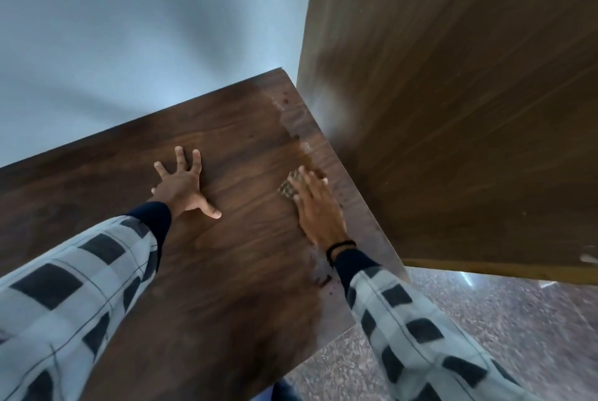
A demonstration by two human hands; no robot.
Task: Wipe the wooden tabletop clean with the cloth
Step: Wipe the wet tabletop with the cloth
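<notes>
A dark wooden tabletop [246, 141] fills the middle of the view. My right hand [318, 206] lies flat near the table's right edge and presses a small patterned brown cloth [289, 188] onto the wood; only the cloth's left part shows beside my fingers. My left hand [182, 184] rests on the tabletop with its fingers spread wide, well left of the cloth, holding nothing. A pale dusty strip with dark specks [293, 116] runs along the right edge, beyond and behind my right hand.
A tall brown wooden panel [453, 93] stands close against the table's right side. A pale blue wall [129, 28] is behind the table. Speckled stone floor [485, 319] shows at lower right, past the table's near corner.
</notes>
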